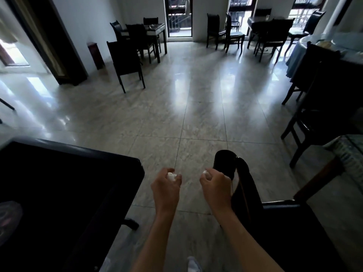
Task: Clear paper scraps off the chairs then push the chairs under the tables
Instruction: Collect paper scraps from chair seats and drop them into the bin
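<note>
Here left hand [166,188] grips paper scrap [172,176]; right hand [215,185] grips second scrap [205,172], above floor [196,107].

Glossy polished stone-look floor tiles [196,107] ahead of the hands; dark lacquered wooden chair [241,185] touching the right hand [215,186]; crumpled white paper scraps [171,176] in the fists

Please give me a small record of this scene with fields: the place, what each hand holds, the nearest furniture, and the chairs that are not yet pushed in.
place: dining room with glossy grey tiled floor
left hand: grips a crumpled white paper scrap
right hand: grips another white paper scrap
near furniture: dark square table at left; dark wooden chair at right
chairs standing out: dark chair beside far left table; two chairs near the windows
</note>
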A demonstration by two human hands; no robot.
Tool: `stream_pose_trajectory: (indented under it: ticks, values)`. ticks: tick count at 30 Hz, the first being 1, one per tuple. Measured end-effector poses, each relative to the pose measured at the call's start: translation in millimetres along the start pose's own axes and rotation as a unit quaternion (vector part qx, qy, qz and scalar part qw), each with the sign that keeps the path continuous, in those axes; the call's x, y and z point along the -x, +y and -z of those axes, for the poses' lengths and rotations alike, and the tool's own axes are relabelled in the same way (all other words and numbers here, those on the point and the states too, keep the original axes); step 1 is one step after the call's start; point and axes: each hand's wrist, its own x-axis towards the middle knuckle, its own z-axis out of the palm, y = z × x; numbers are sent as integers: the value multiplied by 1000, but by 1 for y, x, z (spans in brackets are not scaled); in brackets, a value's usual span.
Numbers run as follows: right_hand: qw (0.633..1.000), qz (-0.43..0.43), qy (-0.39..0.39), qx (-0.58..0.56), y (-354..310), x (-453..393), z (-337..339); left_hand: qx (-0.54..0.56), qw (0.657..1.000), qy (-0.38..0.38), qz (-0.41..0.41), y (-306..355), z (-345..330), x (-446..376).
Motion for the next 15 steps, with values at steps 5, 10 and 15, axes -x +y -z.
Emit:
stream_pose_trajectory:
  ticks: [5,10,15]
  values:
    - [1000,-7,17,12,2,-66,-45,-2,1000,-26,-15,-8,-36,-79]
    - [998,-41,32,39,9,-166,-88,-6,998,-49,-27,-1,-90,-180]
    - [991,-98,59,73,19,-264,-103,-7,995,-81,-50,32,-152,-263]
